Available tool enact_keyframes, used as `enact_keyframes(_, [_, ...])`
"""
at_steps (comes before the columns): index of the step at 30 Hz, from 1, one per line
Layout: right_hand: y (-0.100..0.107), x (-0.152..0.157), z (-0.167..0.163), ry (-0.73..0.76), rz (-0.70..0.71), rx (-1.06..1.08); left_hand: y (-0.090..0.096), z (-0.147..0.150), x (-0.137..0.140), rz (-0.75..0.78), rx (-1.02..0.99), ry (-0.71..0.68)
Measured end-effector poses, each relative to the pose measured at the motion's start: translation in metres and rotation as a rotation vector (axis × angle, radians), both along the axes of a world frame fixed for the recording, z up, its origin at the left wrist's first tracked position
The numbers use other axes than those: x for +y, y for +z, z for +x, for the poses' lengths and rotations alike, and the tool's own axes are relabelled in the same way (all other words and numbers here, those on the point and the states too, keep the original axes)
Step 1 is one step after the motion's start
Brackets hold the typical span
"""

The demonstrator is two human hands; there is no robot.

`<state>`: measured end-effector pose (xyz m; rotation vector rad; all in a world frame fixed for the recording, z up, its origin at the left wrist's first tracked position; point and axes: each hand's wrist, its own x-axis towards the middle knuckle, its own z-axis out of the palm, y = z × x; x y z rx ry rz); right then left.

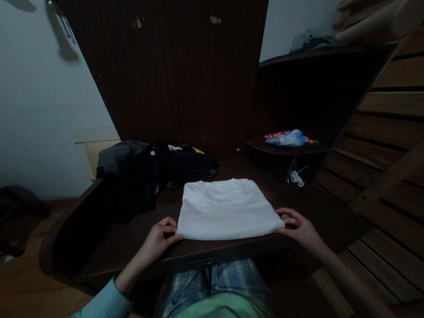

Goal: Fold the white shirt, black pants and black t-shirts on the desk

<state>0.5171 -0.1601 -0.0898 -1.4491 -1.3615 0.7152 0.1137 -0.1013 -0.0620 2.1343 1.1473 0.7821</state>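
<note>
A white T-shirt [228, 213] lies folded into a neat rectangle on the dark wooden desk [130, 242], its neckline at the far edge. At the near left corner, my left hand [163, 236] pinches the cloth between thumb and fingers. My right hand [295, 223] grips the near right corner in the same way. Both hands rest close to the desk's front edge, and the shirt's near fold runs straight between them.
Dark clothes or bags [133, 174] are heaped at the desk's back left. To the right, a corner shelf [269, 147] bears a blue-white plastic bag [286, 139]. Wooden slats [398, 175] stand along the right side. A tall dark panel [185, 83] rises behind.
</note>
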Motion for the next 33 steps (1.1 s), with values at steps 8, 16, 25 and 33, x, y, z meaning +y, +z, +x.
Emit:
enact_keyframes(8, [0.003,-0.001,-0.001,-0.066,0.046,-0.025,0.0,-0.007,0.001,0.052,-0.026,0.223])
enact_keyframes(16, [0.001,-0.011,-0.003,0.123,-0.039,-0.057,-0.003,-0.004,-0.009,-0.11,0.024,0.036])
enact_keyframes(25, [0.007,-0.003,-0.003,0.065,-0.067,0.042,0.003,0.005,-0.006,-0.204,-0.108,0.18])
enact_keyframes(33, [0.0,-0.011,0.003,-0.051,-0.04,0.026,0.003,0.003,-0.01,-0.252,-0.094,0.361])
